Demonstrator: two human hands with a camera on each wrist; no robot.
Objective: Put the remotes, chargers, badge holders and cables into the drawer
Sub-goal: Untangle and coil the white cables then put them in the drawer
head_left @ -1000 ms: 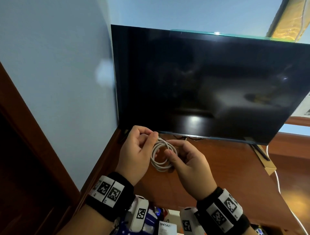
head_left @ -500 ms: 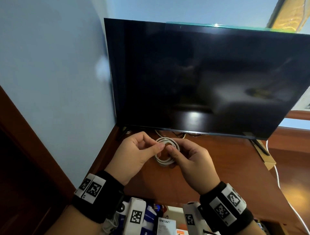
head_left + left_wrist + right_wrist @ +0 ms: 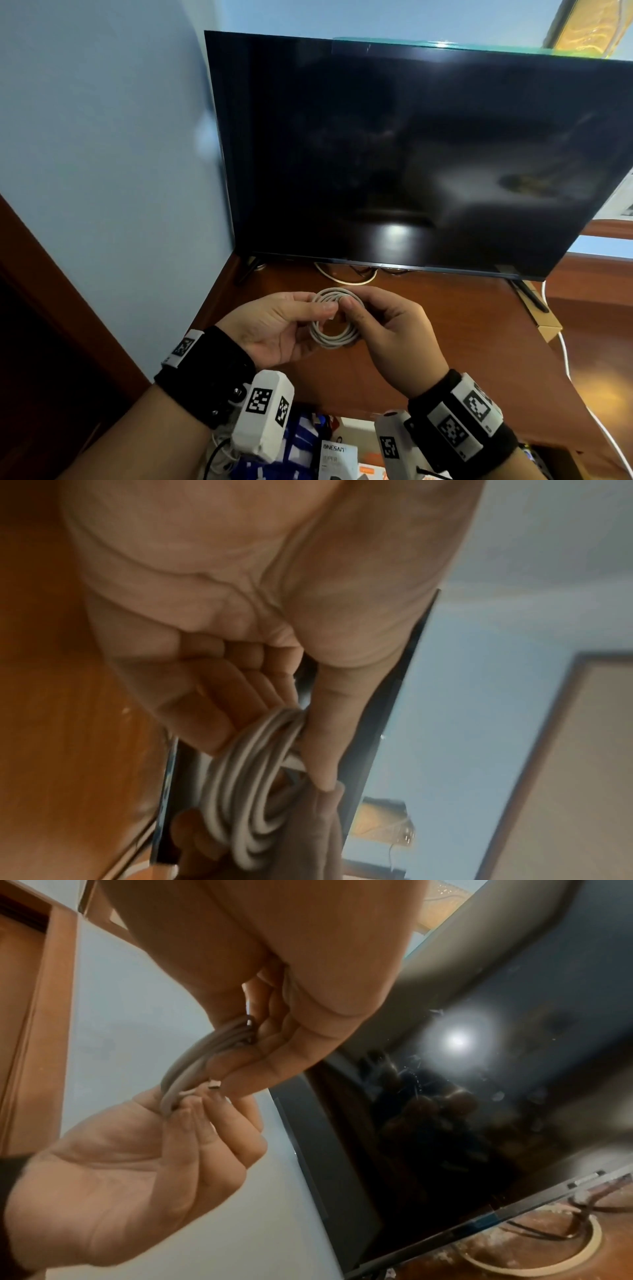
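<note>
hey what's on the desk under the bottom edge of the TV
A pale cable loop and thin dark wires lie on the wooden desk beneath the TV. Where they run behind it is hidden.

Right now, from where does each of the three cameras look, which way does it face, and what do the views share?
Head: from above, facing forward and down at the left hand and right hand holding the coiled white cable before the television; both forearms show.
Left wrist: along the palm to the fingers pinching the coil.
Right wrist: along the right hand, facing the left palm and the television.
Shared: all three see the cable and television.
</note>
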